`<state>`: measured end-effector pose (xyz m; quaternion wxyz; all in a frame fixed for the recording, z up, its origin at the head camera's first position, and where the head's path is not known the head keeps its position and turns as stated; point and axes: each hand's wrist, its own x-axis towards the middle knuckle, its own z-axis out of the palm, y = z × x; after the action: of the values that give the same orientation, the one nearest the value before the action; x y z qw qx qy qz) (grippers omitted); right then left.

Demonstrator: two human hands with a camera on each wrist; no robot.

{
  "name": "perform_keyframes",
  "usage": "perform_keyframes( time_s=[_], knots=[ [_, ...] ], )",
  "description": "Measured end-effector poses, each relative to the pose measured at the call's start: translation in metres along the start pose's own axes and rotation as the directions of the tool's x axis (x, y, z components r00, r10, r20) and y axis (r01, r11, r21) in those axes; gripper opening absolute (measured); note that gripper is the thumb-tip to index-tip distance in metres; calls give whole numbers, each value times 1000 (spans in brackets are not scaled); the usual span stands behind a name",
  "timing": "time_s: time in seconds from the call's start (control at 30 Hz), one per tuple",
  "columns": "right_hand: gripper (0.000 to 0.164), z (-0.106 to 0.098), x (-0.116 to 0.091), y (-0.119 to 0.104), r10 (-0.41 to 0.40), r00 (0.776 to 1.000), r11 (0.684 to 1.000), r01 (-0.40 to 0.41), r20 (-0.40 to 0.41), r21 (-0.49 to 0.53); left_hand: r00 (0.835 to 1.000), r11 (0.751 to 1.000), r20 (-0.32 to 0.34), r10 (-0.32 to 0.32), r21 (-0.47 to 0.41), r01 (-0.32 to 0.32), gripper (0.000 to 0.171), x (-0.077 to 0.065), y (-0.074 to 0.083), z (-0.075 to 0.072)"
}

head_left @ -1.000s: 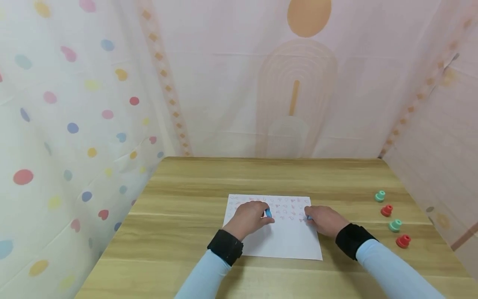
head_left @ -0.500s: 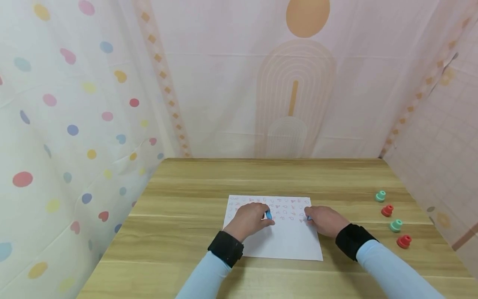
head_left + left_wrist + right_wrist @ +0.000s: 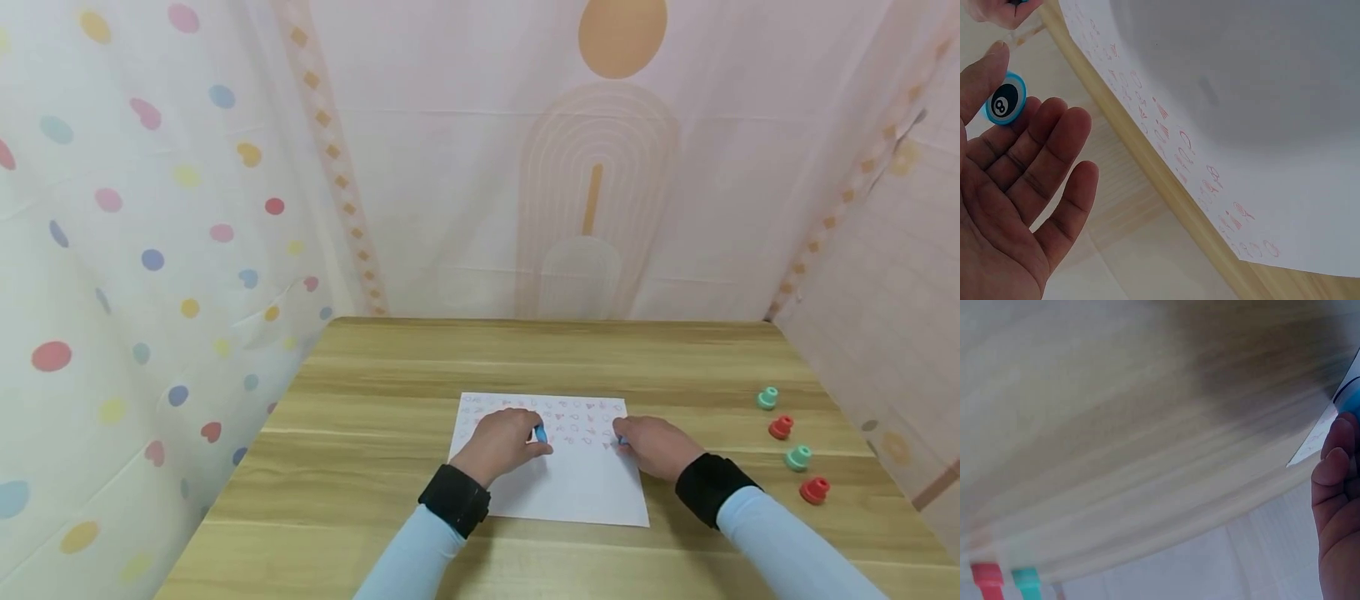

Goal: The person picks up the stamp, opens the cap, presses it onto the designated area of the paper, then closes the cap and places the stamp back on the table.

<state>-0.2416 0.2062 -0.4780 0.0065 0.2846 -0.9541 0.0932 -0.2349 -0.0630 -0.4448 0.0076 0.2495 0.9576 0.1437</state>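
Over the upper left of a white sheet of paper, my left hand pinches a small round blue piece with an 8-ball picture between thumb and fingers. Its other fingers are loosely spread, palm facing the wrist camera. At the sheet's right edge, my right hand pinches a small blue cylinder with a dark ring round it, held low at the paper. Most of that cylinder is hidden by the fingers and the frame's edge. Rows of small red marks cover the upper part of the sheet.
On the right of the wooden table stand two green knobbed pieces, the far one and the near one. Two red ones, far and near, alternate with them. A patterned curtain hangs behind the table.
The head view has shifted very slightly. Both hands and the blue pieces stay in place over the paper.
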Motion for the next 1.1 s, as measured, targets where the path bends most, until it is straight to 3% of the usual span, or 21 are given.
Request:
perform_keyframes(
  time_s=[0.57,0.83,1.1],
  knots=[
    [17,-4,0,-2,25,999,1000,-25,32,12,1000,1000,0,5,25,-5,28,0,0,0],
    [9,-21,3,1,77,995,982,-65,-66,178,1000,1000,-6,11,29,-11,27,1,1,-3],
    [14,-32,5,-6,141,988,937,-114,-60,330,1000,999,-16,13,35,-13,29,2,5,-3]
  ],
)
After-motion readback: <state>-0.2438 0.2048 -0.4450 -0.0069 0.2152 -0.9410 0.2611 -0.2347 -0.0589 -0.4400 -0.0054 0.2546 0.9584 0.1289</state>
